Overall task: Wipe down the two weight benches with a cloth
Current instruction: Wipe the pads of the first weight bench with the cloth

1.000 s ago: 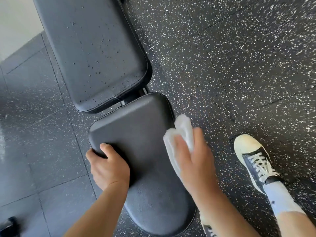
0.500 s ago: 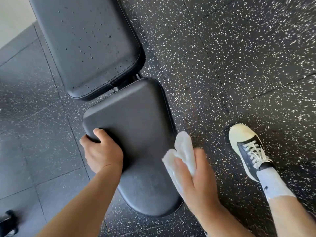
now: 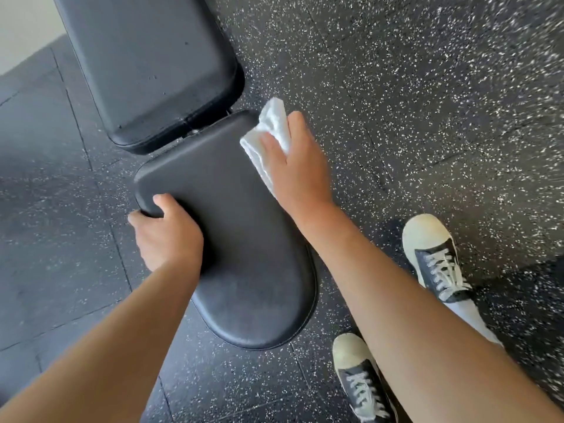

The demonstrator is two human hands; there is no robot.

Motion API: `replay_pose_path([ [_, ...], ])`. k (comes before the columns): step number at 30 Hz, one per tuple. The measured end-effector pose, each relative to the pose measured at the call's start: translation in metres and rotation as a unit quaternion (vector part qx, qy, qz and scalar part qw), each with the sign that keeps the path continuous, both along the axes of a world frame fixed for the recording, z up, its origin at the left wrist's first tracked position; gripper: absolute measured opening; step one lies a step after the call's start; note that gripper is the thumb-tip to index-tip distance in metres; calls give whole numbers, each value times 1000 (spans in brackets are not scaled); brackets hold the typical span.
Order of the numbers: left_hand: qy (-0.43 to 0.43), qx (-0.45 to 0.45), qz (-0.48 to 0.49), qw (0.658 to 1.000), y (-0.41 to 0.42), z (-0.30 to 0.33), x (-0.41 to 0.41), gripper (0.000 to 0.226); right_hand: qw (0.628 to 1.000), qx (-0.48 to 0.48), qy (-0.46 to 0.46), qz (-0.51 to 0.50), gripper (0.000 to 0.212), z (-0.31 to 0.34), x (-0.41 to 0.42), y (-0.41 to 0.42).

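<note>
Black padding fills the middle of the head view: a weight bench in two parts, its seat pad (image 3: 244,239) rounded at the near end and squared at the far end, its back pad (image 3: 146,62) running up and out of the top edge; a narrow gap with a bit of metal frame separates the two pads.

The left hand (image 3: 166,232) grips the seat pad's far left corner, thumb lying on top of the upholstery and the other fingers curled under the edge; the left forearm comes in from the bottom left.

The right hand (image 3: 297,160) presses a white cloth (image 3: 268,138) against the seat pad's far right corner, fingers laid fairly straight across the fabric; the cloth is bunched and folded, sticking out beyond the fingertips toward the gap between the pads and hanging partly over the pad's right edge; whether the thumb pinches the cloth underneath cannot be told, since the hand covers it.

The back pad shows a few small dark specks on its surface; the seat pad looks smooth with a dull sheen near its rounded end.

Beneath everything lies a dark speckled rubber floor (image 3: 427,87); two sneakers (image 3: 433,257) with pale toe caps and white laces stand to the right of the bench, one further forward, the nearer one partly hidden behind the right forearm.
</note>
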State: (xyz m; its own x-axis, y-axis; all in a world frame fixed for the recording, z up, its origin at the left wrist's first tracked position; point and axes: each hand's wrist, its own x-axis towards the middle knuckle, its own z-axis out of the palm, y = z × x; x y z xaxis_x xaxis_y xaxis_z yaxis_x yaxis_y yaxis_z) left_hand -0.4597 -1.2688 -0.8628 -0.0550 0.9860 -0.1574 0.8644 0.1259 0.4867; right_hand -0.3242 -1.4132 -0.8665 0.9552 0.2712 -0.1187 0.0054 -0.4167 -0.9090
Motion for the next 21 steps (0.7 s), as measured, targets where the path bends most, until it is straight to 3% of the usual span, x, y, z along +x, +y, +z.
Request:
replay_pose_path([
  [5,-11,-25,4,1000,0,3,-1,64,987,-71,-117,78,33,8,-68,-45],
  [10,-10,-33,8,999,0,1,-2,54,941,-138,-231,203,31,-6,-123,-93],
  [13,-10,-33,2,999,0,1,-1,50,922,-105,-288,237,21,-4,-87,-75],
  [18,-7,-27,-7,1000,-3,4,-1,42,947,-104,-245,180,42,13,11,22],
  [21,3,-13,-1,1000,-4,5,0,45,912,-172,-295,229,41,20,41,72],
])
